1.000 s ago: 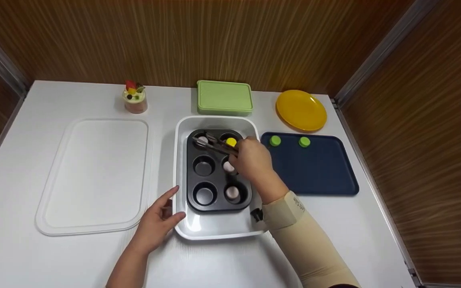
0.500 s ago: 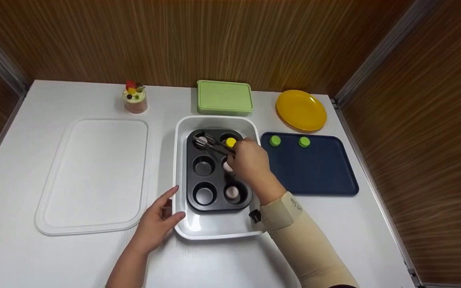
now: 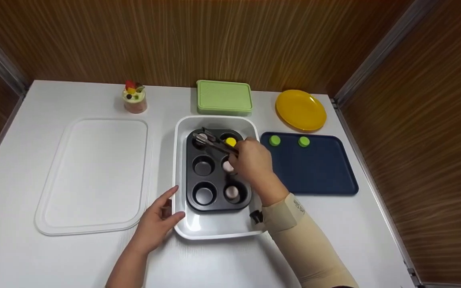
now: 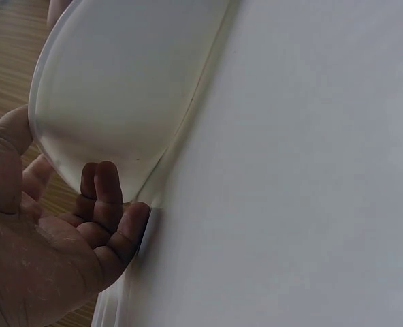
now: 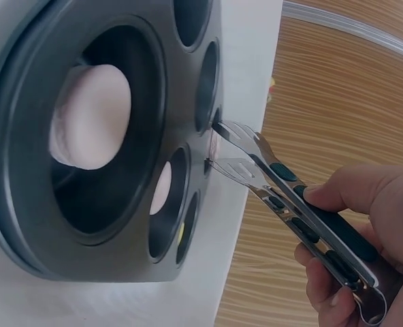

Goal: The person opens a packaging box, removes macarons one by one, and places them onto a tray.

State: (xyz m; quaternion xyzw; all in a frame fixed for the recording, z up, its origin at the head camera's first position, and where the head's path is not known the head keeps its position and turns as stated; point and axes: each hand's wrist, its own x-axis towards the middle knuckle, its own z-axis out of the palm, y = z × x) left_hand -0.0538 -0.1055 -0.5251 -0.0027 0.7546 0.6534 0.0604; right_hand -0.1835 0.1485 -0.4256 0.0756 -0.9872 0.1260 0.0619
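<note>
The right hand [image 3: 251, 160] grips silver metal tongs with dark inserts [image 5: 334, 228], tips at a pale round piece [image 3: 203, 136] to its left in the black metal muffin tin [image 3: 217, 180]. The left hand [image 3: 156, 224], thumb and forefinger spread, touches the white rectangular tub [image 3: 218, 229].

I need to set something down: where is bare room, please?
Bare: the lid left of the bin; the blue tray nearer than its green pieces; the table between dessert and green box. Crowded: the muffin pan, under right hand and tongs.
</note>
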